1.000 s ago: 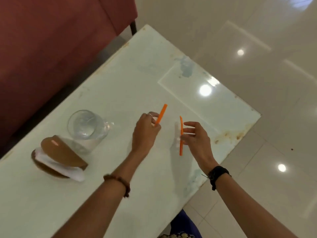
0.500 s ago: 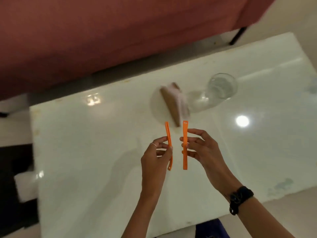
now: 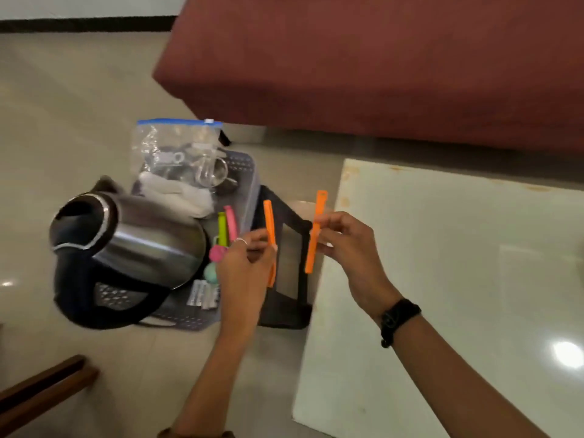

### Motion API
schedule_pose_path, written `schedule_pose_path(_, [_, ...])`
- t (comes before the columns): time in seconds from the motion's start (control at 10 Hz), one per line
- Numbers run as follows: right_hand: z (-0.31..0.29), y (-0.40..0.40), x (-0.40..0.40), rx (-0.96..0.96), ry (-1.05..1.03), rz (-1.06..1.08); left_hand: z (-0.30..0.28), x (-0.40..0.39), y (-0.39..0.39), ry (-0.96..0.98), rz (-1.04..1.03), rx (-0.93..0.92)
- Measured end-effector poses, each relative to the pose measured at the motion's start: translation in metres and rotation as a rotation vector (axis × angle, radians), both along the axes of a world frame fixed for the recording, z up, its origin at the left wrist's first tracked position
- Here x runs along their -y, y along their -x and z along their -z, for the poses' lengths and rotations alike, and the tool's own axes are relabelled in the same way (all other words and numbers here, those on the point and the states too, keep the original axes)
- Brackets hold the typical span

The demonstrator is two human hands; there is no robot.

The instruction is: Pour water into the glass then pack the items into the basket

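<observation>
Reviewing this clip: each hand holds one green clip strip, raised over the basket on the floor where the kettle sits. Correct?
Not quite. In the head view the strips are orange, not green: the left hand pinches one orange strip, the right hand the other, by the basket holding the kettle.

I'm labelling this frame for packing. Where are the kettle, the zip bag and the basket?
kettle (image 3: 151, 238), head view, on its steel side.
zip bag (image 3: 164, 143), head view, on its clear front.
basket (image 3: 243, 172), head view, on its far perforated wall.

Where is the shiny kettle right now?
The kettle sits at the left of the head view, in the grey basket on the floor, beside the green and pink clips and left of the left hand.
</observation>
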State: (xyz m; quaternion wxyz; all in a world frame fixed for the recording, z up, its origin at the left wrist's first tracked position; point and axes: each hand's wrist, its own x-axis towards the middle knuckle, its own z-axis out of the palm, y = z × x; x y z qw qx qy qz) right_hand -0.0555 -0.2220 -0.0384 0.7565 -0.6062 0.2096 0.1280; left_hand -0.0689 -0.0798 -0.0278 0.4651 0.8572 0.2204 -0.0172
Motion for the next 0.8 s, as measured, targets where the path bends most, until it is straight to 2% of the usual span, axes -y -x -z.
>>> schedule_pose_path(0.2, [0.007, -0.065, -0.097, 0.062, 0.259, -0.19, 0.009, -0.079, -0.061, -0.326, -0.01, -0.012])
schedule_pose_path(0.3, [0.016, -0.086, -0.124, 0.055, 0.366, -0.322, 0.024, -0.096, -0.087, -0.38, 0.038, -0.111])
schedule_pose_path(0.4, [0.024, -0.098, -0.144, 0.039, 0.502, -0.467, 0.04, -0.1, -0.102, -0.357, 0.11, -0.167])
schedule_pose_path(0.5, [0.027, -0.103, -0.157, 0.008, 0.59, -0.533, 0.05, -0.098, -0.109, -0.367, 0.096, -0.174])
schedule_pose_path(0.6, [0.029, -0.104, -0.16, -0.011, 0.637, -0.538, 0.057, -0.098, -0.109, -0.344, 0.093, -0.192])
schedule_pose_path(0.7, [0.033, -0.098, -0.155, 0.056, 0.593, -0.463, 0.059, -0.099, -0.108, -0.276, 0.067, -0.165])
schedule_pose_path(0.8, [0.031, -0.08, -0.142, 0.154, 0.447, -0.273, 0.053, -0.094, -0.093, -0.191, 0.064, -0.023])
